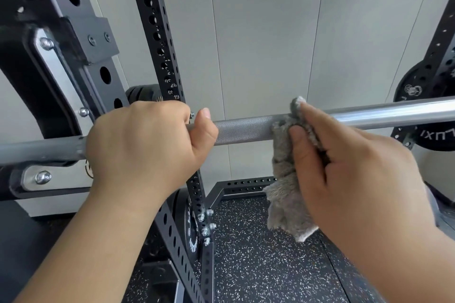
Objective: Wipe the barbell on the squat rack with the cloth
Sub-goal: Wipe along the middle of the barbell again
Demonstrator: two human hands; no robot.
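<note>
the barbell (243,130) lies across the squat rack (157,32), the grey cloth (285,179) draped over it where knurling meets smooth steel. to wipe well i should keep the cloth wrapped snug and slide it along with steady pressure. my right grip (357,167) pinches the cloth against the bar, thumb in front; my left grip (145,140) is closed round the bare knurling, steadying it.
</note>
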